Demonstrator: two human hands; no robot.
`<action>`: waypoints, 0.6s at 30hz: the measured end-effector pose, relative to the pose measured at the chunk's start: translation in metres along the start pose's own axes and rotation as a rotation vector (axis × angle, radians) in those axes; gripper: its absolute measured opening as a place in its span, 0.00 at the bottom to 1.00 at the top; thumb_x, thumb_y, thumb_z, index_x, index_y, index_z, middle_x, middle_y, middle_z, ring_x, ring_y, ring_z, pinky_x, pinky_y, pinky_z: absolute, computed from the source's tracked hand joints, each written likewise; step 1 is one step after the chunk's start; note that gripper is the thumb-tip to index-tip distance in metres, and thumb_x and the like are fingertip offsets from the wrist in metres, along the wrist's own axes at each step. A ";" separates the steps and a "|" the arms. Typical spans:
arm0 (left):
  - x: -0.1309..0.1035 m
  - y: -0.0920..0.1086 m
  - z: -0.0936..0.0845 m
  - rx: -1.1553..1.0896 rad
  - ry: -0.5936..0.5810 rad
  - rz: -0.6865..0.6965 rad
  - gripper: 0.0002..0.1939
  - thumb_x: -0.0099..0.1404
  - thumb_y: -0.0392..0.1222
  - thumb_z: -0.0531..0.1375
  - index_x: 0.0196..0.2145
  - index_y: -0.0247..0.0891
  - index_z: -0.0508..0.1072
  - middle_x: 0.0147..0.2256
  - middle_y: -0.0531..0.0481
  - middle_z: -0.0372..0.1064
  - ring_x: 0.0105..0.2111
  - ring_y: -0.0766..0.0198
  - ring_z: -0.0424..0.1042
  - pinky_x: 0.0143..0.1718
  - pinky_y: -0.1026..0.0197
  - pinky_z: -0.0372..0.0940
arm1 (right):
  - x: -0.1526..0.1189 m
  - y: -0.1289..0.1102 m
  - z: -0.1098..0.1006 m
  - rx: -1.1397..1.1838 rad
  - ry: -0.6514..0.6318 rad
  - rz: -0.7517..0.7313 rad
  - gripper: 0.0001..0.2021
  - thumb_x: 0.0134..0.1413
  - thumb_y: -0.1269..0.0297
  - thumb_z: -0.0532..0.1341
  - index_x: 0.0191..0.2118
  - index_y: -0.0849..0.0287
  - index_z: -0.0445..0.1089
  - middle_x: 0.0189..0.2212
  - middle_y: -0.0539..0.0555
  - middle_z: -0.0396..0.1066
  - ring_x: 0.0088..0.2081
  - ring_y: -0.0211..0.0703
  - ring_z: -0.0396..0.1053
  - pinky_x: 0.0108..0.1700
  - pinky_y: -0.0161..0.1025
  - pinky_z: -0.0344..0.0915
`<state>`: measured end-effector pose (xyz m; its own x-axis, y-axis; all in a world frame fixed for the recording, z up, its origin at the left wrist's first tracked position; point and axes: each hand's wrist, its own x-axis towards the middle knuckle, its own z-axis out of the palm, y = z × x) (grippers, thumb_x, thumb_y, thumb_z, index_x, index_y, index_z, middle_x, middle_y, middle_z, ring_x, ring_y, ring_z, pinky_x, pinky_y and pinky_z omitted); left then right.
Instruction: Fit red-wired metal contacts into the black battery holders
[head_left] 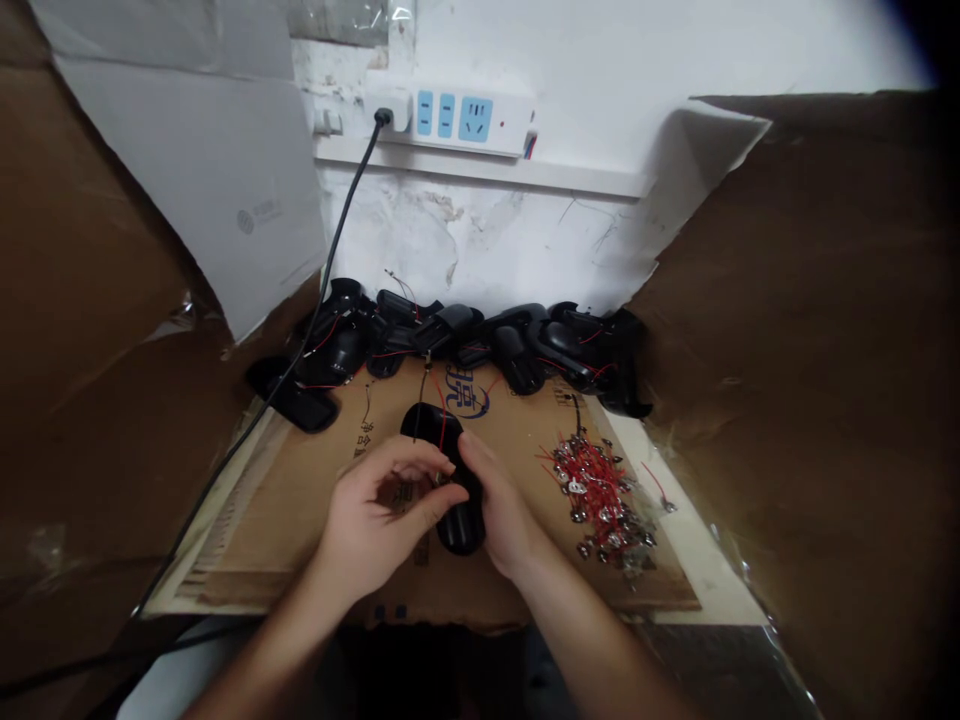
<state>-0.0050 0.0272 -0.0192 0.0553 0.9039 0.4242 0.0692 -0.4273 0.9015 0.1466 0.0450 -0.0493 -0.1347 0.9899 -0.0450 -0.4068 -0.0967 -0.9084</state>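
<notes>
A black plastic housing (463, 522) lies tilted on the cardboard in front of me, a red wire and a dark wire rising from its upper part. My right hand (504, 505) is wrapped along the housing's right side and grips it. Thumb and forefinger of my left hand (386, 500) come together over the middle of the housing, pinching a small part too tiny to make out. To the right sits a pile of small metal pieces with red wires (596, 495).
Several black housings (517, 358) with thin wires line the back by the wall. A power strip (472, 118) hangs above, its black cable (341, 225) running down the left side. Cardboard walls (810, 380) stand on both sides. One wired metal piece (667, 505) lies apart at right.
</notes>
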 end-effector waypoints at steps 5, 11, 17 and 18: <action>-0.008 0.003 -0.004 -0.168 -0.156 0.031 0.09 0.77 0.40 0.64 0.52 0.46 0.80 0.55 0.41 0.80 0.49 0.53 0.81 0.45 0.54 0.76 | 0.003 0.001 -0.005 0.062 0.038 0.014 0.24 0.65 0.39 0.66 0.52 0.52 0.81 0.50 0.52 0.80 0.53 0.52 0.74 0.58 0.46 0.69; 0.006 0.002 -0.007 -0.251 0.077 -0.204 0.08 0.77 0.47 0.64 0.48 0.44 0.72 0.43 0.48 0.80 0.31 0.62 0.80 0.24 0.65 0.69 | 0.002 -0.010 -0.005 -0.126 0.050 -0.124 0.25 0.66 0.38 0.65 0.56 0.50 0.79 0.50 0.55 0.81 0.52 0.56 0.77 0.56 0.51 0.72; 0.015 0.004 -0.011 -0.112 -0.195 -0.534 0.20 0.65 0.57 0.73 0.39 0.36 0.81 0.32 0.50 0.76 0.31 0.65 0.74 0.29 0.65 0.68 | -0.003 -0.014 -0.013 -0.503 0.072 -0.414 0.23 0.73 0.48 0.63 0.69 0.44 0.70 0.67 0.55 0.72 0.68 0.56 0.67 0.71 0.56 0.60; 0.014 0.003 -0.010 -0.120 -0.217 -0.567 0.20 0.61 0.55 0.76 0.39 0.36 0.81 0.32 0.50 0.76 0.31 0.65 0.73 0.30 0.65 0.68 | -0.003 -0.014 -0.015 -0.543 0.060 -0.441 0.24 0.73 0.48 0.63 0.70 0.45 0.69 0.67 0.55 0.71 0.69 0.56 0.66 0.71 0.56 0.61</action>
<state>-0.0142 0.0387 -0.0094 0.2448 0.9595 -0.1397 0.0349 0.1352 0.9902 0.1660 0.0450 -0.0430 -0.0044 0.9302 0.3671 0.0991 0.3657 -0.9254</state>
